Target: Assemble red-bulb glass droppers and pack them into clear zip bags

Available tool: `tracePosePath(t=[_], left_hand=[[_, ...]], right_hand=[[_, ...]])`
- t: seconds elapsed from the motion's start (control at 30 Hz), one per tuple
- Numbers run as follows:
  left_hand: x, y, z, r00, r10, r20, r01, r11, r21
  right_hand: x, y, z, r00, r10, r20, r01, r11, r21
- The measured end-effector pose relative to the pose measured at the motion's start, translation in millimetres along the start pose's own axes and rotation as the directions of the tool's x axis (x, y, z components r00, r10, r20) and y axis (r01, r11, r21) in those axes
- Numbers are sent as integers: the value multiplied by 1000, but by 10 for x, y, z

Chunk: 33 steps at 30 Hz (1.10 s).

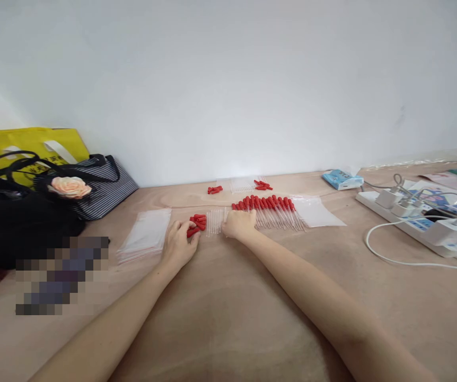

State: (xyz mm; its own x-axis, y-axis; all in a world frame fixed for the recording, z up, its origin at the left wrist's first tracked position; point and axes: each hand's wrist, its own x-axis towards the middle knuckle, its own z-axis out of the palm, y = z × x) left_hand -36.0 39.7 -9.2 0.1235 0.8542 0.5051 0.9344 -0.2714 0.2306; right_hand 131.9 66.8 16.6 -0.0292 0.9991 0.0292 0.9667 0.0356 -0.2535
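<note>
Left of the tubes, the left hand, narrow, touches red caps; at the tubes' right, the right hand curls, its hold hidden.

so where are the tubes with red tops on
In the head view, the red-topped tubes lie in a row right of centre, between the right hand and the clear bags to the right.
</note>
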Motion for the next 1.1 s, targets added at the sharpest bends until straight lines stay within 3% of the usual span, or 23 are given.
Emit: tracePosePath(t=[0.17,0.33,0.47,0.6,0.77,0.9,1.03,1.1], left_hand=[[7,-84,8,1000,-18,17,18,1000,16],[-42,54,-50,989,117,-90,-118,993,-4],[-134,222,-68,977,212,-19,-212,967,-142],[-175,259,-45,969,244,33,-233,951,-205],[-199,274,-42,960,278,45,-258,933,-253],[-267,406,-64,934,336,119,-286,906,-313],[-319,533,-86,895,409,179,-326,872,-367],[-320,557,-90,887,419,195,-323,864,-386]], right_hand=[[-20,-31,-28,999,-5,38,5,1000,0],[-29,-39,-27,998,-1,66,1,1000,-3],[-49,-6,-46,996,-1,90,2,1000,-11],[-127,87,-117,994,-11,108,15,999,-32],[-378,323,-215,986,-90,142,99,993,-56],[-645,624,-264,966,-186,177,197,979,-47],[-814,937,-278,920,-343,188,327,938,110],[-844,1042,-257,902,-410,134,382,904,194]])
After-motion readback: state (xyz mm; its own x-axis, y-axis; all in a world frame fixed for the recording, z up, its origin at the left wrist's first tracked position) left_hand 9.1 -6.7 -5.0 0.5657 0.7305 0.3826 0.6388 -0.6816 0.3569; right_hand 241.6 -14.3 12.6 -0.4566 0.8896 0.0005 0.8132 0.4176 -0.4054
